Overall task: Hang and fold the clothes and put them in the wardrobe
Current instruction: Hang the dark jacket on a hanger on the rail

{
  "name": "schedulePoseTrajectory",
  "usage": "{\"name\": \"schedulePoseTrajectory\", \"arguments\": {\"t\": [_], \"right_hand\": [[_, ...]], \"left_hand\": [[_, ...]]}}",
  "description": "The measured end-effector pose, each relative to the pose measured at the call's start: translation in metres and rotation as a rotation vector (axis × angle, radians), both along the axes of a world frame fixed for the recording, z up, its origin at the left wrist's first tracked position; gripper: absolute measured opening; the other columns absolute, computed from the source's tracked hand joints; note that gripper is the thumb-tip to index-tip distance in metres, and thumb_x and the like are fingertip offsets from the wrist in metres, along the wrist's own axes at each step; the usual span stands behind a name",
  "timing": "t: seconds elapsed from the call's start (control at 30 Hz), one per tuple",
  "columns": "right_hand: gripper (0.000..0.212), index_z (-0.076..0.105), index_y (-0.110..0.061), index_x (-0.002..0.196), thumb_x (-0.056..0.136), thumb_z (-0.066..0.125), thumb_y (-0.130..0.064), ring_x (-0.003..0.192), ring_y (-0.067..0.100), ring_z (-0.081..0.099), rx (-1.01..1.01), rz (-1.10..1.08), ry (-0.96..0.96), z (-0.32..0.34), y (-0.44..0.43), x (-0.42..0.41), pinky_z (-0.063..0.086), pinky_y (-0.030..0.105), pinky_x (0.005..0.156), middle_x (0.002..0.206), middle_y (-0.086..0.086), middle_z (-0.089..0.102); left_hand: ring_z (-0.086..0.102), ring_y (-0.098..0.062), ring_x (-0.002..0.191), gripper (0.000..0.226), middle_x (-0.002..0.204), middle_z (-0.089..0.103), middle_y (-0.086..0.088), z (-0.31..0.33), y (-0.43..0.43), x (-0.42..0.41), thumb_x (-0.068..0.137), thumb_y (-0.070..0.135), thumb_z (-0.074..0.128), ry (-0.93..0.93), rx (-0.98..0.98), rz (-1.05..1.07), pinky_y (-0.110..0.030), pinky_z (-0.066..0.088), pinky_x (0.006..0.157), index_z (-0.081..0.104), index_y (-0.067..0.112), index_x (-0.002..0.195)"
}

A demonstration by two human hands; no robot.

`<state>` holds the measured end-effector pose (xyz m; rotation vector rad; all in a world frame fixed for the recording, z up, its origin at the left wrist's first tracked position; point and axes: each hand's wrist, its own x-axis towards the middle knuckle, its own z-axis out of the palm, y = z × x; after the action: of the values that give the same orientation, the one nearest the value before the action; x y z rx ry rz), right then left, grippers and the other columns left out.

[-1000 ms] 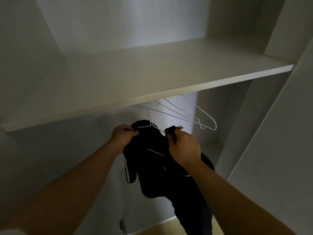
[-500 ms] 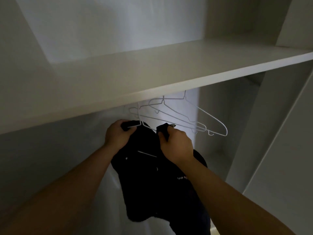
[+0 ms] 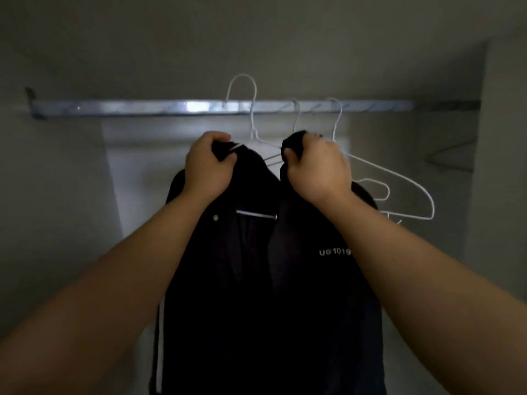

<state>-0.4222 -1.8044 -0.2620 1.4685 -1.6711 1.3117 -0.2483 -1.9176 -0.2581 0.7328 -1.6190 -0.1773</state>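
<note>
Head view, inside the dim wardrobe: both bare forearms reach up and forward toward the silver rail (image 3: pixel 142 106) that runs across the top. The left hand (image 3: pixel 209 163) is curled tight, gripping the left shoulder of the black jacket (image 3: pixel 256 295) near the collar, with a strand of white wire showing between the fingers. The right hand (image 3: pixel 318 169) is clenched too, bunching the jacket's right shoulder fabric in its fist. The jacket hangs straight down between the arms on a white wire hanger (image 3: pixel 252 121), front open, the hanger's bar showing across the gap. The hanger's hook arches up over the rail line; whether it actually sits on the rail, I cannot tell. There is white lettering (image 3: pixel 335 251) on the jacket's right chest and a pale stripe (image 3: pixel 158 337) down its left edge. Just right of the hands, two empty white hangers (image 3: pixel 410 218) dangle from the rail, slanting away toward the wardrobe's right wall (image 3: pixel 499 195).
</note>
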Motion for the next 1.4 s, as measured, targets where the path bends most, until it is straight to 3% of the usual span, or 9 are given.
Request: {"name": "schedulePoseTrajectory", "arguments": {"t": [0.13, 0.27, 0.37, 0.5, 0.6, 0.7, 1.1, 1.23, 1.4], "right_hand": [[0.012, 0.050, -0.024, 0.088, 0.096, 0.056, -0.032, 0.070, 0.022, 0.042, -0.064, -0.008, 0.014, 0.001, -0.009, 0.000, 0.028, 0.032, 0.056, 0.072, -0.006, 0.044], [0.015, 0.063, -0.019, 0.104, 0.094, 0.055, -0.027, 0.074, 0.023, 0.045, -0.018, -0.026, 0.008, 0.019, -0.015, 0.006, 0.035, 0.034, 0.064, 0.083, -0.003, 0.051], [0.016, 0.065, -0.021, 0.102, 0.091, 0.054, -0.023, 0.076, 0.025, 0.049, 0.035, -0.023, -0.014, 0.030, -0.018, 0.008, 0.037, 0.033, 0.064, 0.086, -0.001, 0.057], [0.006, 0.058, -0.025, 0.091, 0.091, 0.056, -0.019, 0.072, 0.026, 0.050, 0.088, -0.045, -0.009, 0.029, -0.028, 0.011, 0.028, 0.027, 0.051, 0.074, -0.004, 0.050], [0.010, 0.061, -0.023, 0.097, 0.091, 0.057, -0.017, 0.073, 0.026, 0.049, 0.121, -0.041, 0.013, 0.016, -0.038, 0.015, 0.033, 0.031, 0.057, 0.084, 0.001, 0.052], [0.006, 0.056, -0.024, 0.094, 0.092, 0.055, -0.018, 0.069, 0.026, 0.045, 0.131, -0.034, 0.024, 0.005, -0.044, 0.010, 0.034, 0.032, 0.061, 0.083, 0.001, 0.048], [0.013, 0.052, -0.024, 0.087, 0.088, 0.055, -0.012, 0.065, 0.027, 0.043, 0.102, -0.153, -0.036, -0.012, -0.047, -0.059, 0.029, 0.032, 0.053, 0.067, -0.010, 0.037], [0.009, 0.058, -0.022, 0.094, 0.090, 0.052, -0.017, 0.070, 0.029, 0.048, 0.113, -0.182, -0.067, -0.014, -0.045, -0.086, 0.034, 0.034, 0.059, 0.074, -0.002, 0.049], [0.004, 0.051, -0.025, 0.091, 0.094, 0.051, -0.022, 0.071, 0.030, 0.048, 0.111, -0.228, -0.070, -0.016, -0.043, -0.119, 0.036, 0.034, 0.059, 0.078, 0.002, 0.051]], "left_hand": [[0.057, -0.011, 0.115, 0.039, 0.123, 0.062, 0.008, -0.007, -0.005, -0.001, 0.086, 0.011, 0.070, 0.017, -0.042, -0.046, -0.026, 0.046, 0.102, 0.062, 0.026, 0.121], [0.054, -0.005, 0.111, 0.050, 0.127, 0.061, 0.006, -0.004, -0.011, 0.001, 0.084, 0.014, 0.072, 0.030, -0.028, -0.042, -0.009, 0.038, 0.090, 0.060, 0.031, 0.129], [0.052, -0.009, 0.106, 0.052, 0.126, 0.057, -0.002, -0.001, -0.019, 0.002, 0.083, 0.021, 0.073, 0.028, -0.002, -0.002, -0.015, 0.037, 0.090, 0.058, 0.039, 0.129], [0.058, -0.010, 0.114, 0.051, 0.128, 0.063, 0.004, -0.009, -0.028, -0.004, 0.085, 0.016, 0.073, 0.061, 0.039, -0.080, -0.011, 0.038, 0.086, 0.059, 0.032, 0.132], [0.058, -0.011, 0.116, 0.050, 0.130, 0.064, 0.005, -0.023, -0.036, -0.007, 0.088, 0.013, 0.071, 0.042, 0.074, -0.092, -0.015, 0.040, 0.091, 0.061, 0.030, 0.133], [0.059, -0.010, 0.116, 0.048, 0.129, 0.065, 0.007, -0.031, -0.043, -0.010, 0.088, 0.011, 0.070, 0.010, 0.087, -0.082, -0.003, 0.035, 0.083, 0.063, 0.031, 0.131], [0.056, -0.013, 0.125, 0.064, 0.139, 0.059, 0.004, -0.032, -0.053, -0.084, 0.087, 0.006, 0.068, -0.169, 0.125, -0.252, -0.022, 0.044, 0.105, 0.054, 0.033, 0.143], [0.055, -0.008, 0.118, 0.066, 0.140, 0.058, 0.006, -0.029, -0.055, -0.115, 0.087, 0.007, 0.067, -0.198, 0.130, -0.291, -0.011, 0.039, 0.088, 0.052, 0.037, 0.144], [0.056, -0.013, 0.123, 0.067, 0.141, 0.058, 0.006, -0.029, -0.062, -0.152, 0.087, 0.009, 0.068, -0.229, 0.134, -0.334, -0.008, 0.037, 0.083, 0.051, 0.039, 0.144]]}}
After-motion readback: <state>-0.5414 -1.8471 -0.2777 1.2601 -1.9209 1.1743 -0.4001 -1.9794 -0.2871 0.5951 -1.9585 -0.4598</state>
